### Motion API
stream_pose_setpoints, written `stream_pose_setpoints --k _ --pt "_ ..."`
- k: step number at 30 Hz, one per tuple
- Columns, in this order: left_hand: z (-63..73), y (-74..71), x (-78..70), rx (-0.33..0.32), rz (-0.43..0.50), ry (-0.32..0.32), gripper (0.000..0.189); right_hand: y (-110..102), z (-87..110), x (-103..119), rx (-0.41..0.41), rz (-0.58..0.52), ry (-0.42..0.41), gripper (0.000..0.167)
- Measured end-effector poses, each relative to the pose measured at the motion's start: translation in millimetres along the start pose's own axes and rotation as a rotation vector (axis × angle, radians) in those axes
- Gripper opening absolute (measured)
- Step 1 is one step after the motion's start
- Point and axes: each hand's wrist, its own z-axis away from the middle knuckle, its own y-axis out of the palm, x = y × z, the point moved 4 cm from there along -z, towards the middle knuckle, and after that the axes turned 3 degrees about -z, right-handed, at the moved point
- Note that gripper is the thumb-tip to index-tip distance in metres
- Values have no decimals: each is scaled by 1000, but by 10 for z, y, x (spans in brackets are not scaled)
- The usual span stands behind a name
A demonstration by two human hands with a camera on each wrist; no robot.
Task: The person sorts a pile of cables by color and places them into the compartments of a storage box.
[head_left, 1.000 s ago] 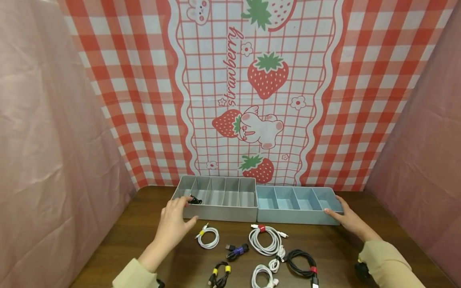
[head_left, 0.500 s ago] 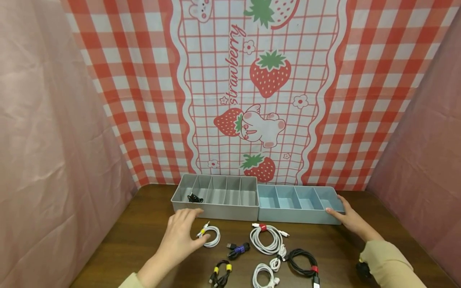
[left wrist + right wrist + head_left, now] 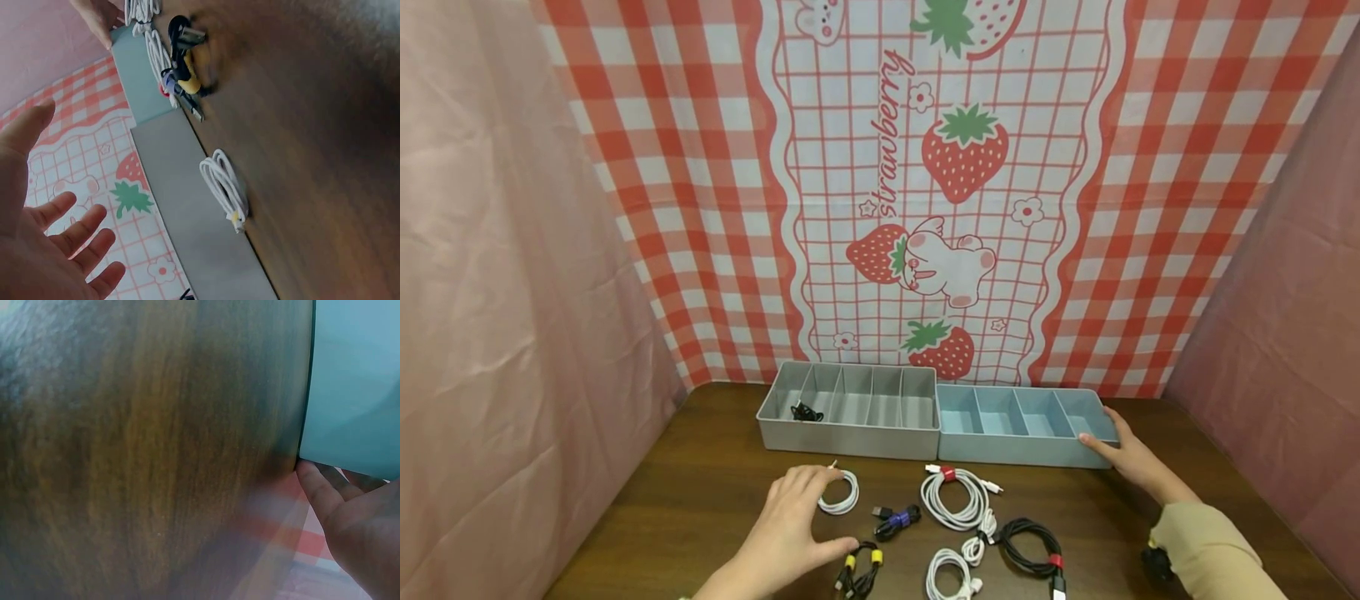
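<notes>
My left hand (image 3: 790,521), fingers spread and holding nothing, hovers over the table beside a coiled white cable (image 3: 841,493) and a black cable with yellow ties (image 3: 859,571). In the left wrist view, its palm and several fingertips show against the cloth. At the far right, my right hand (image 3: 1131,458) holds the end corner of a blue divided box (image 3: 1022,452), thumb at the front and fingers along the end wall. Left of that box stands a grey divided box (image 3: 850,440); a small black cable (image 3: 807,412) lies in its compartments' left part.
On the table (image 3: 685,483) lie a blue-tied black cable (image 3: 897,522), a red-tied white cable (image 3: 955,502), a small white cable bundle (image 3: 976,546), another white coil (image 3: 942,575) and a red-tied black cable (image 3: 1030,550). A checked strawberry cloth (image 3: 850,150) hangs behind.
My left hand has drawn back from the grey box toward the near cables, leaving the small black cable inside. My right hand stays at the blue box's corner.
</notes>
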Motion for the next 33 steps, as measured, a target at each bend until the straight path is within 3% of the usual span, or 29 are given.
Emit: stream_pose_setpoints --k 22,33 --pt "182 344 -45 309 -13 84 80 -43 -5 -33 -5 11 -15 96" --pt "230 424 -59 329 -93 145 74 -115 52 -61 -32 -75 -66 86"
